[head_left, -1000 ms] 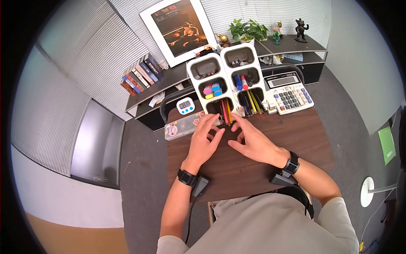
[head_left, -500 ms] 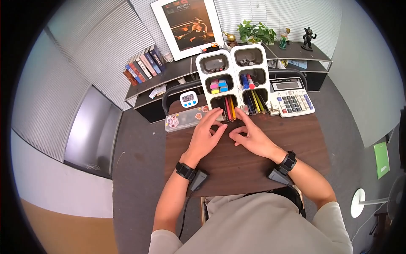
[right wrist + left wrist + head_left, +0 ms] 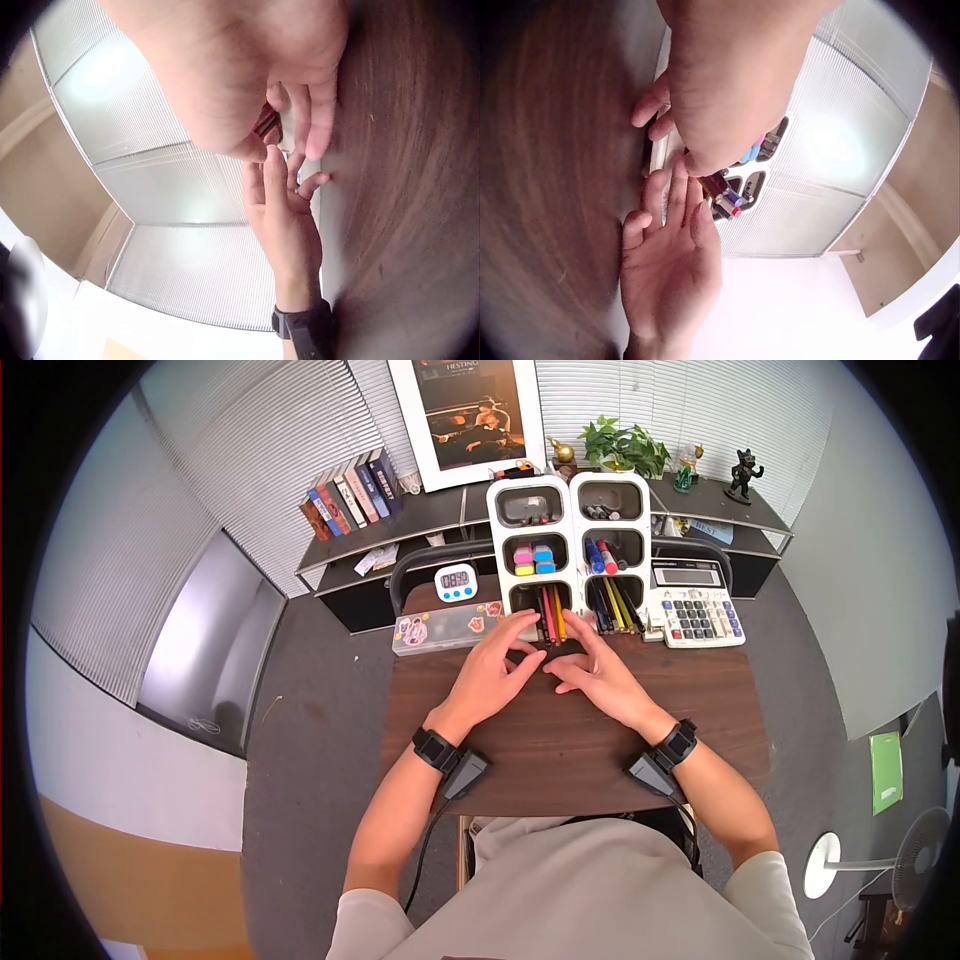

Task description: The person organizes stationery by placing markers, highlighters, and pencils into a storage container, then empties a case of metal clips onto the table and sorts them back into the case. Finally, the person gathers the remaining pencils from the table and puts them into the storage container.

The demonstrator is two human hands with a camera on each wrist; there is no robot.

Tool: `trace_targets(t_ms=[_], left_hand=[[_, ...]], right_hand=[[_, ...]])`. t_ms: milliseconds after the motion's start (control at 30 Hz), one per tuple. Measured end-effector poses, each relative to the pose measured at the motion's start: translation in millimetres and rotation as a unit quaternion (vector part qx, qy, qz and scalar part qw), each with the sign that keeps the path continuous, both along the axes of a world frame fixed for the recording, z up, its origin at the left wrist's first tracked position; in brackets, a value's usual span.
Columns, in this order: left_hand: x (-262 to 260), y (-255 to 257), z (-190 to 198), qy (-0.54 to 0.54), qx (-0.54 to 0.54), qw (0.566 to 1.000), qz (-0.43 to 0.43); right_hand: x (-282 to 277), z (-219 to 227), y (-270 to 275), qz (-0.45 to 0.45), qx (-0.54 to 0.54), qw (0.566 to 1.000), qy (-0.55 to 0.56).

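Note:
My left hand (image 3: 495, 670) and right hand (image 3: 605, 680) hover over the desk's middle with loosely bent fingers, holding nothing. Their thumbs almost meet, and the fingertips come right up to the base of a white two-column organizer (image 3: 533, 532). Just beyond them, coloured pencils (image 3: 553, 605) lean out of the lower left compartment. Darker pencils (image 3: 616, 605) fill the lower right one. Highlighters (image 3: 533, 558) and thick markers (image 3: 600, 557) sit in the middle compartments. In the left wrist view the right hand (image 3: 671, 270) shows its palm, fingers spread.
A clear pencil case (image 3: 440, 630) with stickers lies left of the organizer, a white timer (image 3: 456, 583) behind it. To the right is a large calculator (image 3: 698, 610). Behind the brown desk (image 3: 560, 760), a low black shelf (image 3: 350, 597) bears books (image 3: 352, 493) and a plant (image 3: 625, 445).
The head view has shifted, so the desk items sit farther right in it. My hands have drawn a little closer together, the gap between the thumbs narrowing. Nothing was picked up.

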State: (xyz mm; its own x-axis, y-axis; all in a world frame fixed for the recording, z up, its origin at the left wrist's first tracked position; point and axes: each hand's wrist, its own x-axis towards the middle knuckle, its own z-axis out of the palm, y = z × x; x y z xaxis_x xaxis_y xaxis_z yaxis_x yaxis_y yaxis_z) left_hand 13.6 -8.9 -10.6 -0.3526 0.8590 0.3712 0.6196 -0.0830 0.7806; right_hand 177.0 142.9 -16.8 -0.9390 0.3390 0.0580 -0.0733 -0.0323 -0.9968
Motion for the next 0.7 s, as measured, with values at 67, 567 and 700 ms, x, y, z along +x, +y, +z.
trace_targets(t_ms=[67, 567, 700], left_hand=[[-0.2, 0.2, 0.4, 0.001, 0.0, 1.0, -0.003], [0.5, 0.7, 0.4, 0.011, 0.004, 1.0, -0.002], [1.3, 3.8, -0.5, 0.025, 0.027, 0.999, 0.0]], right_hand=[[-0.6, 0.6, 0.5, -0.003, 0.002, 1.0, 0.003], [-4.4, 2.1, 5.2, 0.027, -0.017, 0.999, 0.013], [-5.8, 5.0, 3.8, 0.033, -0.017, 0.999, 0.007]])
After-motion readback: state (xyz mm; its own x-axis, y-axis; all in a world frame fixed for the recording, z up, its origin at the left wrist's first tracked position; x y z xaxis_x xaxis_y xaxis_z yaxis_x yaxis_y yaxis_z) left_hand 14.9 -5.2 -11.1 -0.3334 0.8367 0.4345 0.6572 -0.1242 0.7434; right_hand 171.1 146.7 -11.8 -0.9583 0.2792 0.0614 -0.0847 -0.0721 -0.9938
